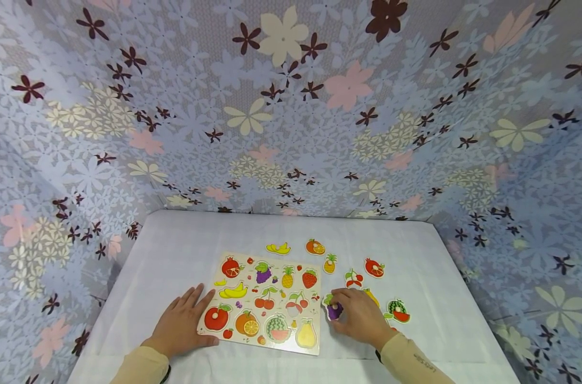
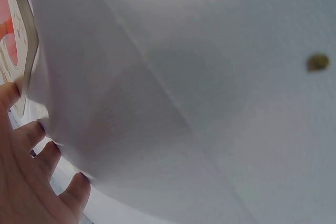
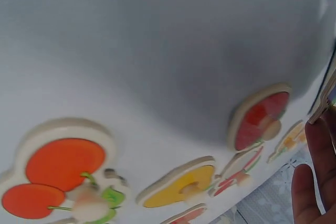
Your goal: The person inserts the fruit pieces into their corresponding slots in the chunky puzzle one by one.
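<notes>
A wooden fruit puzzle board lies on the white cloth, with grapes, a pineapple, bananas and other fruits pictured on it. My left hand rests at its left edge, fingers spread and thumb along the lower left corner. In the left wrist view the fingertips press on the cloth beside the board's edge. Just right of the board, my right hand pinches a grape puzzle piece. In the right wrist view only a sliver of that piece shows at the fingertips.
Loose knobbed pieces lie behind and right of the board: bananas, orange, pineapple, cherries, pomegranate and watermelon. A yellow piece is partly hidden by the right hand. Flowered fabric walls the table.
</notes>
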`<state>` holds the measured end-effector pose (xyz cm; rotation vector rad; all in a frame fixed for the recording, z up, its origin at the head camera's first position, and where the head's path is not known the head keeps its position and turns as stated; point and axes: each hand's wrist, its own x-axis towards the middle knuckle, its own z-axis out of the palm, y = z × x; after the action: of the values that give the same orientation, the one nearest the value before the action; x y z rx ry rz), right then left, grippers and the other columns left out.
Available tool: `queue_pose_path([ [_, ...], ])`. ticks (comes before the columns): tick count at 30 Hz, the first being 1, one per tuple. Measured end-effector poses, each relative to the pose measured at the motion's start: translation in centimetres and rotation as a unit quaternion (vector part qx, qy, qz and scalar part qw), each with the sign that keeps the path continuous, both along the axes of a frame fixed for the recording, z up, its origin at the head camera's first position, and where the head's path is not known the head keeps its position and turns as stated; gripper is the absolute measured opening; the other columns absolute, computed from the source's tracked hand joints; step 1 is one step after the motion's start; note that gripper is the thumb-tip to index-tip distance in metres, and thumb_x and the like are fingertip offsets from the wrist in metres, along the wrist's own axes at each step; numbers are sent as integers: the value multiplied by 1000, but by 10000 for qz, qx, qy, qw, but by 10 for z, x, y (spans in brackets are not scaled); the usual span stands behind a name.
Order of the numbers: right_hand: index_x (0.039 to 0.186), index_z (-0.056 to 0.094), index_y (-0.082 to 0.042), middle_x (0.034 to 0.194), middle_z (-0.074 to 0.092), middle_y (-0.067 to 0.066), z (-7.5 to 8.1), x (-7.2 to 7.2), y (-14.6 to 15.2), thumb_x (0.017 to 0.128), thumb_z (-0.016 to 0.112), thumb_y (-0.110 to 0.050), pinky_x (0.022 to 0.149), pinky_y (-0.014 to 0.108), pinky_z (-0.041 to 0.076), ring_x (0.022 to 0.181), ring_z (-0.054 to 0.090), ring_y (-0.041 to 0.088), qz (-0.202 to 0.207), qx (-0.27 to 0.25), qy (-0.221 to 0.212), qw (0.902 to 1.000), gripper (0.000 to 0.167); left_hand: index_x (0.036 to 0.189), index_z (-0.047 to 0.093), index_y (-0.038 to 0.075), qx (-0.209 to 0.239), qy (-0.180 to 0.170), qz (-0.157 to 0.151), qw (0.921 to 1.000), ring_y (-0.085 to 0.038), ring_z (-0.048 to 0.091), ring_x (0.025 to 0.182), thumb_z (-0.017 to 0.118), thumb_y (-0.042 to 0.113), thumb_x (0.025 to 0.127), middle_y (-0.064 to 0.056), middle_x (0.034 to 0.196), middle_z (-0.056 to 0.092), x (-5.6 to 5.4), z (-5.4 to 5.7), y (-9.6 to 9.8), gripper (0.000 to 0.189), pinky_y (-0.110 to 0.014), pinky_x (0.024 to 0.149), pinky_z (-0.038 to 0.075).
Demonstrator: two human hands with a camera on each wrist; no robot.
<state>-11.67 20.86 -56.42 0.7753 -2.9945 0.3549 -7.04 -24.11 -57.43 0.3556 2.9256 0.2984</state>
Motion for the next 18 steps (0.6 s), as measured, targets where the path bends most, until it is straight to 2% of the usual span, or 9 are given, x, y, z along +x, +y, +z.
queue_pose_path([
  [5, 95, 69, -25, 121, 66, -3, 1, -6, -5, 70, 87, -38, 101, 44, 47, 111, 61, 20, 88, -182, 215, 9996, 33, 156, 38, 17, 33, -7, 0, 10000, -41, 29, 143, 69, 82, 64, -19, 159, 28, 0, 0, -1, 117, -64, 110, 27],
  [10, 96, 70, -25, 123, 66, -4, 5, -11, -13, 70, 87, -40, 100, 43, 48, 112, 61, 20, -5, -135, 106, 9999, 35, 155, 38, 16, 84, 28, -15, 10000, -42, 28, 143, 69, 82, 65, -20, 159, 28, 1, 1, -2, 116, -64, 110, 27],
  [18, 94, 68, -27, 122, 66, -6, 11, -21, -29, 72, 85, -40, 95, 38, 51, 107, 62, 16, 171, -216, 129, 9995, 31, 156, 37, 17, 55, -8, 9, 10000, -41, 28, 143, 69, 83, 64, -19, 160, 27, 1, 2, -1, 117, -64, 111, 26],
])
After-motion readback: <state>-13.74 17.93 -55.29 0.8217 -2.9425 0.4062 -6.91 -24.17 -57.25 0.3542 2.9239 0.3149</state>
